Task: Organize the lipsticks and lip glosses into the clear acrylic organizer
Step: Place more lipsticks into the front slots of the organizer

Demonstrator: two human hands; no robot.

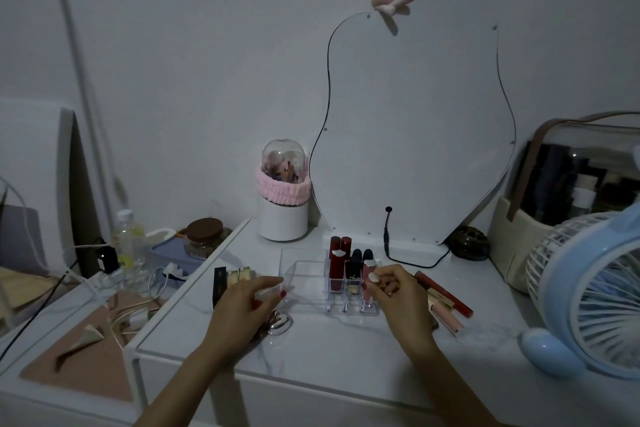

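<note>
The clear acrylic organizer [304, 282] stands on the white tabletop [346, 350], with several tubes upright in its right slots. The right hand [393, 288] pinches the white cap of a pink lip gloss tube [367, 288] standing in a front slot. The left hand [247, 302], loosely curled, touches the organizer's left wall. The tube looks light, stiff and smooth; the cap seems a good hold. More red and pink lipsticks [446, 302] lie behind the right hand.
</note>
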